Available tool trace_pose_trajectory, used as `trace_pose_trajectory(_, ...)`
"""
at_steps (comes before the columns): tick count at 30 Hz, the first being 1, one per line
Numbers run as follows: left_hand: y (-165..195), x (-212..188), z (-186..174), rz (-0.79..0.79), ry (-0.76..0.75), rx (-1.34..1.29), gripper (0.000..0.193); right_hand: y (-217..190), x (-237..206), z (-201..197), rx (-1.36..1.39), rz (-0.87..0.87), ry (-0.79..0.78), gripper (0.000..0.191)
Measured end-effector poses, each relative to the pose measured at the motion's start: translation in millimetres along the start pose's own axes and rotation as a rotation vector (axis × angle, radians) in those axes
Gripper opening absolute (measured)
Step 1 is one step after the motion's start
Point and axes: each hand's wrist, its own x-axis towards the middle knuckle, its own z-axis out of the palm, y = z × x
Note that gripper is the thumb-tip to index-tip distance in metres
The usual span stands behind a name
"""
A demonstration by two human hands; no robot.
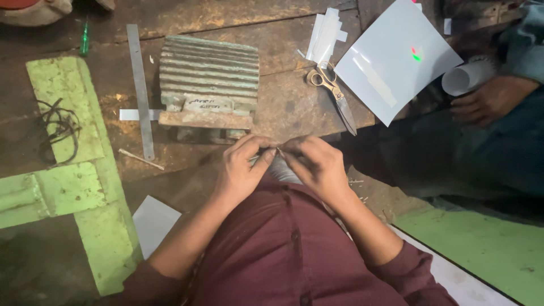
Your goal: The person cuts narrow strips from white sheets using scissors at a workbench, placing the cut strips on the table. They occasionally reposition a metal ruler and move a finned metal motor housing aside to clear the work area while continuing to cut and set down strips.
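- On the dark rusty metal worktop [294, 107]: ribbed green-grey cast metal block [208, 76], centre, just beyond both hands.
- White glossy sheet [394, 59] upper right; brass-handled scissors [333, 93] beside its left edge.
- Long flat steel ruler [140, 90] left of block.
- Left hand [242, 170] and right hand [317, 164] touching, fingertips pinched together on a thin pale strip [277, 151]; detail too small to resolve.
- Another person's hand [490, 101] far right, by a white paper roll [466, 77].

head cam | looks steeply down from above; close over wooden workbench [294, 107]; single view
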Motion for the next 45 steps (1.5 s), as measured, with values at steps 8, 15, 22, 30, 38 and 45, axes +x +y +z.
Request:
trace_pose_trajectory(8, -4.7, -2.4, 5.8, 0.127, 0.034, -0.063, 0.014, -12.6, -15.9, 1.1, 0.019, 0.079, 0.07, 0.031)
trace_pose_trajectory(15, -5.4, 9.5, 13.1, -0.009, -0.095, -0.108, 0.011, 6.6, -15.7, 1.3, 0.069, 0.037, 0.191, 0.018)
trace_pose_trajectory(22, 15.6, 21.6, 31.5, -0.286, -0.091, -0.44, 0.017, 25.5, -4.6, -8.9, 0.312, 0.171, 0.149, 0.011)
trace_pose_trajectory(30, 42.2, 35.1, 34.2, 0.0, -0.048, 0.047, 0.018, 50.0, 2.3, -38.2, 0.551, 0.275, -0.073, 0.012)
trace_pose_trajectory(38, 37.6, 33.1, 58.2, 0.022, -0.011, 0.089, 0.025, 95.6, 15.3, -42.9, 0.616, 0.189, -0.174, 0.009)
trace_pose_trajectory(45, 29.3, 25.4, 78.2, -0.277, 0.187, -0.308, 0.041, 102.9, 24.0, -49.4, 0.453, 0.18, -0.28, 0.024)
